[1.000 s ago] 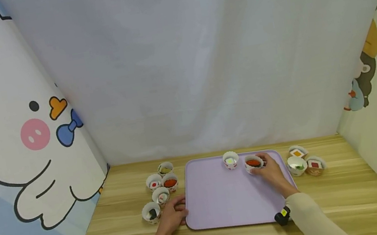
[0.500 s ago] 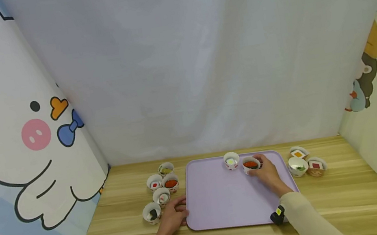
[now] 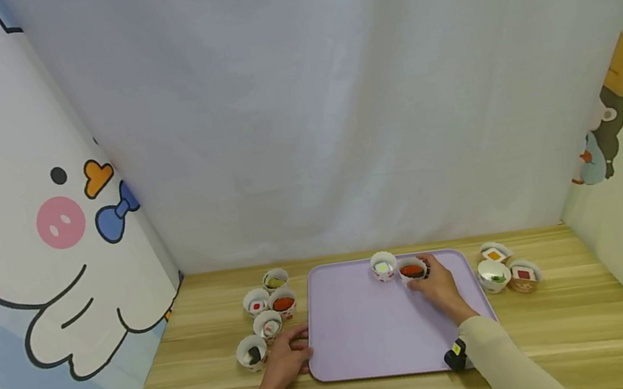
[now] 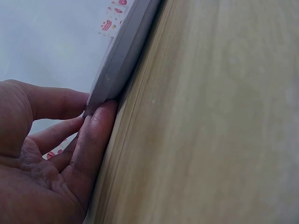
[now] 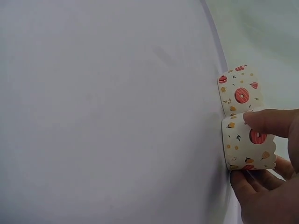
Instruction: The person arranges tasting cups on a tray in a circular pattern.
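My right hand (image 3: 439, 285) holds a patterned paper cup (image 5: 245, 147) between thumb and fingers, at the far side of the lilac tray (image 3: 364, 332). Something orange-red with a dark part lies inside that cup. Right beside it on the tray stands a second paper cup (image 3: 385, 271), with a white and pale yellow-green piece in it. In the right wrist view the two cups look close together, perhaps touching. At the tray's left edge, my left hand (image 3: 285, 360) pinches the rim, as the left wrist view shows thumb and finger (image 4: 65, 101) meeting at it.
Left of the tray stand several filled paper cups, one with orange-red contents (image 3: 283, 305) and one with a dark piece (image 3: 251, 354) near my left hand. To the tray's right are three more, including a white cup (image 3: 492, 278). A pale curtain (image 3: 300, 121) hangs behind the table.
My right hand has slid the cup a little to the left, nearer the other cup on the tray. My left hand stays at the tray's edge.
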Tool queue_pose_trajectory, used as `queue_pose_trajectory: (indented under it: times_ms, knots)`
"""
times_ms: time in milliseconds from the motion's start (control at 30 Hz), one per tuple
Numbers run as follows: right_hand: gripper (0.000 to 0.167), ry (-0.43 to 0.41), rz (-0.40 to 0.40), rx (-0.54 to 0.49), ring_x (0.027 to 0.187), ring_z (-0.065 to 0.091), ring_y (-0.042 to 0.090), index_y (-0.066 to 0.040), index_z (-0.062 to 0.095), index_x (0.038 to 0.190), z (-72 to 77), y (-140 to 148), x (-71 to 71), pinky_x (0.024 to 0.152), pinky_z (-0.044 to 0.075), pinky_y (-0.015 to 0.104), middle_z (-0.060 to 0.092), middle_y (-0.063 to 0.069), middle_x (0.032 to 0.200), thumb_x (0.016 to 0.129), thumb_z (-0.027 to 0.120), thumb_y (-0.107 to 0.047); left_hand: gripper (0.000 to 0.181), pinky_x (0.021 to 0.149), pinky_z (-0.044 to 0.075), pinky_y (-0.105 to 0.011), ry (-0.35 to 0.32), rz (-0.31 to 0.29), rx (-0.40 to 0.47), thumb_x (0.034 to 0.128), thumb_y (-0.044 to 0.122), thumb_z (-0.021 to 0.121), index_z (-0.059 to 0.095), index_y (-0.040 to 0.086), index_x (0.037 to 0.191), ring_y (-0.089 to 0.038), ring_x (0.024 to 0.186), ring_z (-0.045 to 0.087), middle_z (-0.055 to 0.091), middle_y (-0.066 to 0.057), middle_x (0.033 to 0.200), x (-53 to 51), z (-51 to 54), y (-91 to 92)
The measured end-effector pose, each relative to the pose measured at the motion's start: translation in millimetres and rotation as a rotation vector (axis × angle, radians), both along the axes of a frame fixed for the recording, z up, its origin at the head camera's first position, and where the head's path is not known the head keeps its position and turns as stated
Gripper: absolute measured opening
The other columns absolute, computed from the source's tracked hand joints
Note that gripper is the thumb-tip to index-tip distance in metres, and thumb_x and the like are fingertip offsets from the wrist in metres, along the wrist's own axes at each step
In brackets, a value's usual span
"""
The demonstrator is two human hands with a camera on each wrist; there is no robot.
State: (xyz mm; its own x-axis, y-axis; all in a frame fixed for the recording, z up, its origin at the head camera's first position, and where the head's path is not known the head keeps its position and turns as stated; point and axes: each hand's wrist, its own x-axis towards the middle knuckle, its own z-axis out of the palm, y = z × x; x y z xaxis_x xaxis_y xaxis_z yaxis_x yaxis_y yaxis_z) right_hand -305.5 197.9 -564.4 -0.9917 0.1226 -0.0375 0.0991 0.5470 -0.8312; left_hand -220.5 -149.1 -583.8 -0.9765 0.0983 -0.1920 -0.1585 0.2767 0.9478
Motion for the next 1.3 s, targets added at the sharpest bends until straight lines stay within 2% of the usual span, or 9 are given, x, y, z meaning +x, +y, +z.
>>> queue_pose_trajectory:
  times_ms: [133,300,433,700,1000,1300]
  knots:
    - [0.072,0.014,0.002,0.002,0.118,0.056,0.041,-0.001,0.039,0.144,-0.3,1,-0.5,0.101,0.044,0.052,0.053,0.03,0.136,0.08,0.073,-0.006,0.055,0.059,0.057,-0.034,-0.006,0.002,-0.003,0.0853,0.0,0.064,0.052,0.002,0.139,-0.016,0.089,0.061,0.061,-0.018,0.121,-0.1,-0.4,1.2]
    - [0.076,0.019,0.005,-0.003,0.113,0.058,0.039,-0.002,0.038,0.145,-1.7,1,0.4,0.097,0.045,0.048,0.055,0.03,0.133,0.078,0.074,-0.004,0.054,0.059,0.057,-0.031,-0.008,0.001,-0.008,0.0859,0.0,0.063,0.052,0.002,0.139,-0.016,0.089,0.061,0.061,-0.018,0.12,-1.3,-2.6,1.1]
    - [0.079,0.011,0.005,-0.018,0.118,0.057,0.039,-0.002,0.035,0.147,-0.3,3,2.7,0.1,0.045,0.048,0.053,0.03,0.137,0.079,0.074,-0.004,0.054,0.059,0.057,-0.031,-0.007,0.002,-0.003,0.086,-0.001,0.063,0.052,0.002,0.139,-0.016,0.089,0.061,0.062,-0.017,0.118,-1.5,-2.9,1.0]
    - [0.078,0.016,0.024,-0.015,0.137,0.039,0.043,-0.003,0.033,0.148,12.1,10,11.2,0.112,0.036,0.055,0.041,0.025,0.149,0.082,0.074,-0.006,0.054,0.06,0.057,-0.032,-0.006,0.009,-0.006,0.0858,-0.001,0.063,0.053,0.002,0.139,-0.016,0.089,0.06,0.062,-0.017,0.119,-1.7,-2.0,1.1]
    - [0.072,0.05,0.044,-0.031,0.138,0.038,0.043,-0.001,0.035,0.146,21.7,13,23.1,0.113,0.037,0.052,0.04,0.024,0.149,0.084,0.071,-0.004,0.055,0.061,0.057,-0.033,-0.01,0.008,-0.016,0.086,-0.001,0.063,0.052,0.003,0.14,-0.017,0.09,0.06,0.062,-0.016,0.119,-1.8,-3.5,0.3]
    - [0.069,0.079,0.041,-0.119,0.14,0.038,0.04,-0.002,0.036,0.146,36.5,19,37.9,0.114,0.036,0.05,0.04,0.022,0.15,0.086,0.07,-0.006,0.055,0.06,0.057,-0.034,-0.005,0.012,-0.017,0.0868,0.0,0.063,0.051,0.001,0.14,-0.016,0.09,0.06,0.062,-0.018,0.12,0.7,1.1,1.0]
